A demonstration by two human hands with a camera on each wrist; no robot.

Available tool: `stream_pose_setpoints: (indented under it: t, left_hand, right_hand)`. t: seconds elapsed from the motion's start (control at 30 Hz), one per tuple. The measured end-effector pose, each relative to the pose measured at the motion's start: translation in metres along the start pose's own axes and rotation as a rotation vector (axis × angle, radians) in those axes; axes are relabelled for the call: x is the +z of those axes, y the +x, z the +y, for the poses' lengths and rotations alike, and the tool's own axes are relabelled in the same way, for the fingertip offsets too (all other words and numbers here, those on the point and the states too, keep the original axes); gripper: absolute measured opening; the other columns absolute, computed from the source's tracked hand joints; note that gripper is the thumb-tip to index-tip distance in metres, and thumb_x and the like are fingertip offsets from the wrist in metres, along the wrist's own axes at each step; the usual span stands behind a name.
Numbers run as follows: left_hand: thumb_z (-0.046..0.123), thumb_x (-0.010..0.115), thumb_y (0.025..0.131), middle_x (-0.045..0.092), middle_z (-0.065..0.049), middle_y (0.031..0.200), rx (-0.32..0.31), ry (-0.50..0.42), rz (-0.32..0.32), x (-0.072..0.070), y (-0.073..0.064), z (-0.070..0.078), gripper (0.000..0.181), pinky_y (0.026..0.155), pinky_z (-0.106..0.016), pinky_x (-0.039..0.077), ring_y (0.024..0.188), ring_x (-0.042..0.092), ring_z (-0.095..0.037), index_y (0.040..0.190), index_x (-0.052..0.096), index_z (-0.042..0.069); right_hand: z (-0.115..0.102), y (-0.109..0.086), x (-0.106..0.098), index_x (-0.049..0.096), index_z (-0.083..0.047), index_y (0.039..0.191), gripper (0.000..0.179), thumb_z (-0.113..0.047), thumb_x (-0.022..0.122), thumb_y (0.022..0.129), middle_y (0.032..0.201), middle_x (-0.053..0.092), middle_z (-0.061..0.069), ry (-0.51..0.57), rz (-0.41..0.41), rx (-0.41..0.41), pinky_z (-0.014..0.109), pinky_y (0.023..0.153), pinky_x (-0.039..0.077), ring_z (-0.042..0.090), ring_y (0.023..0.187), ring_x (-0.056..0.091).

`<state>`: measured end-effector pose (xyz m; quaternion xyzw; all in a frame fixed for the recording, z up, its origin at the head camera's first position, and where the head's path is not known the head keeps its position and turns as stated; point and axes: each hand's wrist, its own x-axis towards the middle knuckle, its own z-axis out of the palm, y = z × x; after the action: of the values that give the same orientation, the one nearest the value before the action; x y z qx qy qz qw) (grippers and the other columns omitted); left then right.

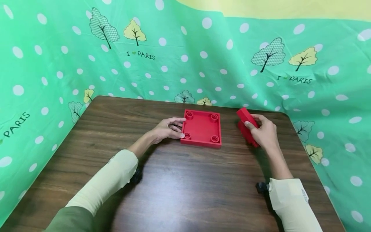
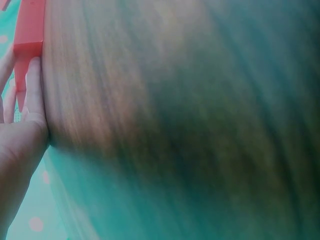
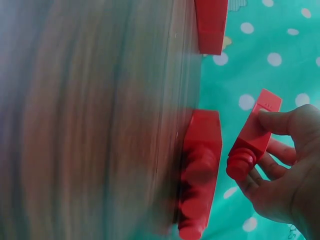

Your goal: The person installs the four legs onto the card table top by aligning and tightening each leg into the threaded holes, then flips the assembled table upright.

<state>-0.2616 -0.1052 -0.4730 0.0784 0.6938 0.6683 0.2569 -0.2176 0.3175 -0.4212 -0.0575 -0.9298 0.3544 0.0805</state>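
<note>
Item: one red square tray [image 1: 202,128], rimmed, a round socket in each corner, lying flat on the worktop [image 1: 162,190] toward its far edge.

Item: left hand [image 1: 166,130], at the tray's left side. I read its grip as loose, thumb and fingers spread apart, tips touching the rim and near-left corner.

Item: right hand [image 1: 265,130], to the right of the tray. I see its grip pinched on a red block [image 3: 256,125] with a round stud at one end, held tilted and clear of the worktop.

Item: a second red piece [image 3: 209,135], with several round studs, on the worktop just beside the held block.

Backing: green dotted curtain [image 1: 203,42], printed with trees.

Also: pale sleeves [image 1: 107,180], one on each forearm.
</note>
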Motion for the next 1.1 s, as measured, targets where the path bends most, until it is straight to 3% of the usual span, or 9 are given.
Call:
stream_pose_setpoints:
  t: [0.23,0.53,1.1]
  left_hand:
    - [-0.009,0.087,0.091,0.057,-0.018,0.153,-0.006,-0.005,-0.001,0.003,0.001,-0.001,0.081,0.087,-0.03,0.07,0.116,0.068,-0.022,0.163,0.06,0.016]
    - [-0.009,0.087,0.091,0.059,-0.018,0.153,0.0,-0.014,0.001,0.003,0.0,0.0,0.08,0.089,-0.03,0.07,0.115,0.067,-0.021,0.163,0.06,0.015]
    - [-0.009,0.086,0.092,0.058,-0.019,0.154,-0.002,-0.016,-0.006,0.002,0.0,0.001,0.081,0.089,-0.03,0.07,0.115,0.068,-0.021,0.164,0.059,0.014]
  right_hand:
    - [-0.014,-0.003,0.013,0.064,-0.008,0.157,0.055,-0.037,0.072,0.111,0.144,0.072,0.023,0.039,0.003,-0.022,0.034,0.081,0.055,0.04,0.112,0.068]
    - [-0.03,-0.002,0.028,0.067,-0.007,0.155,0.054,-0.034,0.075,0.109,0.142,0.075,0.021,0.062,-0.031,-0.052,0.038,0.087,0.054,0.038,0.112,0.07]
    - [-0.062,0.007,0.055,0.075,-0.003,0.139,0.046,-0.029,0.082,0.102,0.129,0.08,0.021,0.158,-0.094,-0.038,0.031,0.092,0.058,0.037,0.117,0.078]
